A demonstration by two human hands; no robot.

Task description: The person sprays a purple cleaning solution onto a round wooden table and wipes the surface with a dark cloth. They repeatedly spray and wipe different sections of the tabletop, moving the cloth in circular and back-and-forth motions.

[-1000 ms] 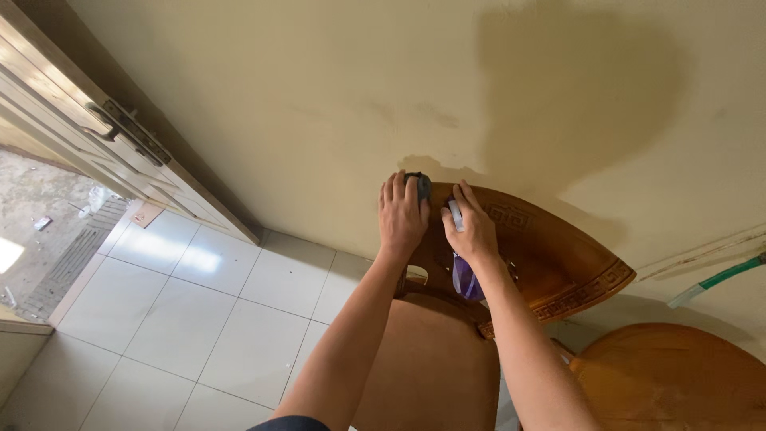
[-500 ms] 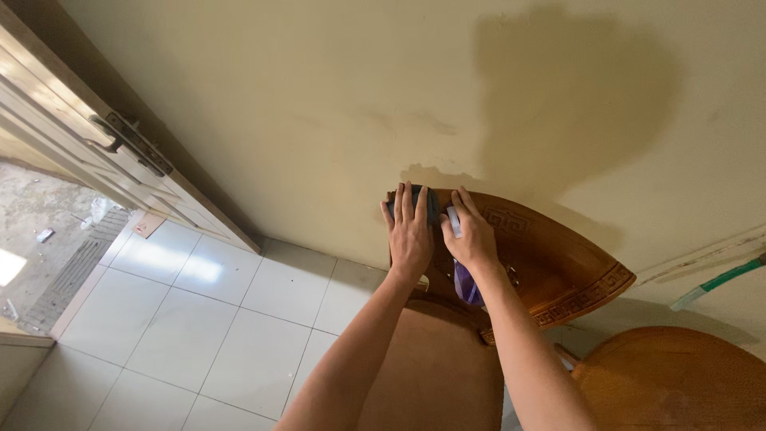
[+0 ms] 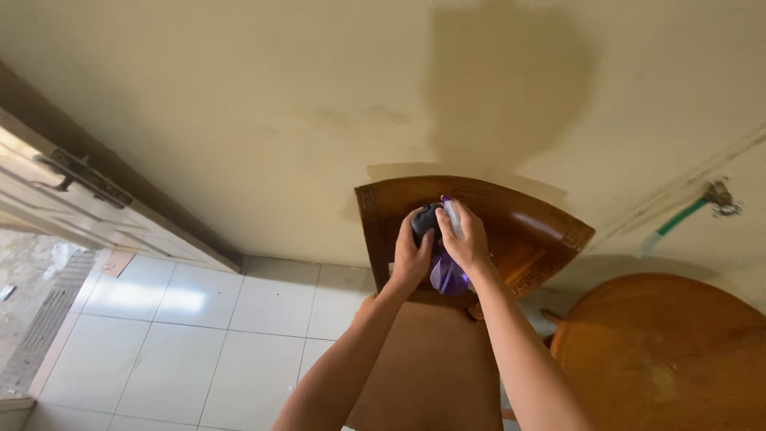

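A cream wall [image 3: 239,104] fills the upper frame, with white floor tiles [image 3: 175,335] at lower left and a door [image 3: 48,191] at the left edge. A carved wooden chair [image 3: 527,231] sits at centre, a round wooden counter [image 3: 670,351] at lower right. Over the chair's backrest, the left hand [image 3: 411,255] has its grip clenched on a dark cloth [image 3: 425,217]. Just beside it, the right hand [image 3: 467,239] grasps a purple spray bottle [image 3: 447,275], its white nozzle pointing toward the cloth.
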